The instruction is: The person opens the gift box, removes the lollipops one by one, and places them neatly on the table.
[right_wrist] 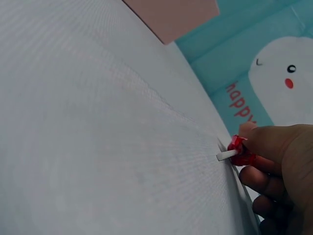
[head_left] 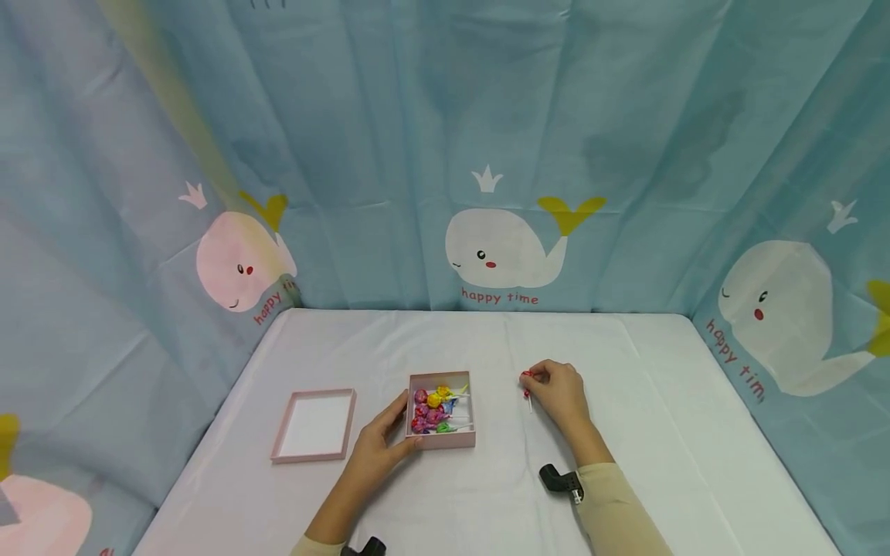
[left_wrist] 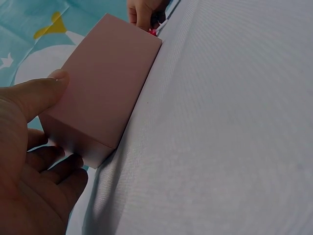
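Observation:
An open pink box [head_left: 445, 442] sits on the white table, with several wrapped lollipops [head_left: 434, 415] in red, purple, yellow, blue and green inside. My left hand [head_left: 375, 449] holds the box at its left front corner, thumb on the front wall and fingers along the left side. To the right of the box, my right hand [head_left: 562, 395] pinches a red-wrapped lollipop [right_wrist: 236, 146] by its head between thumb and fingers. The lollipop's white stick points down toward the tabletop, close to the cloth. Part of its head is hidden by the fingers.
A pink box lid [head_left: 313, 426] with a white inside lies left of the box, its inside facing up. White cloth covers the table [head_left: 660, 401]. Blue curtains [head_left: 389, 154] printed with whales hang behind it and at both sides.

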`<state>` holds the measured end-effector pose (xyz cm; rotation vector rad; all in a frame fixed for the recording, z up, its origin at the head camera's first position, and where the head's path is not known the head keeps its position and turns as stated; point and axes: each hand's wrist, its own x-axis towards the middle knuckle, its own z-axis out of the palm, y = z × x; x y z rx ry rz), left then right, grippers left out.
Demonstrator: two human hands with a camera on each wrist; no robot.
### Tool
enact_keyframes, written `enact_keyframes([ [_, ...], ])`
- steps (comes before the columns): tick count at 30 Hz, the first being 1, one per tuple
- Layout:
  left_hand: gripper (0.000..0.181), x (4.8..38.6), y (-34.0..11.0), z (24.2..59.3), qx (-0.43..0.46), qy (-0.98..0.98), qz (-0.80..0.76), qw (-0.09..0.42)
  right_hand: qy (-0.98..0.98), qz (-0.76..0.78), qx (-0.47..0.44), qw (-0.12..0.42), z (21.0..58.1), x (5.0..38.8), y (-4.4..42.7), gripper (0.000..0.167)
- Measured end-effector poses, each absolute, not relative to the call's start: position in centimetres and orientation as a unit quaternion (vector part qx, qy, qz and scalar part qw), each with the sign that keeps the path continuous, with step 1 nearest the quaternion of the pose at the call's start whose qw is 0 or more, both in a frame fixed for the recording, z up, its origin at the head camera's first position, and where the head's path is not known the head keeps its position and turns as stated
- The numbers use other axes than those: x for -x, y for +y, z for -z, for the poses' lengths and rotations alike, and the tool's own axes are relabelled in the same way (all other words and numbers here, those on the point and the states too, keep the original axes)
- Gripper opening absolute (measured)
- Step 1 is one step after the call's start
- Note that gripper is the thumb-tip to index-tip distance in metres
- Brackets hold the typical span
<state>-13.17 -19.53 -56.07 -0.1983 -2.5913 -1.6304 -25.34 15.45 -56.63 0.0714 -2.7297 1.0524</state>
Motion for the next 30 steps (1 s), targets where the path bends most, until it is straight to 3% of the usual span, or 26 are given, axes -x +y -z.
enact_keyframes([
  [23,0.087,13.2,-19.5,56.5,0.067,-0.833,0.548,0.047,-0.921,-0.374,-0.031,0.106,55.8,25.0,15.5,0.028],
  [30,0.089,13.4,-19.6,56.5,0.074,-0.833,0.547,0.044,-0.906,-0.398,-0.074,0.119,54.7,25.1,15.4,0.022],
])
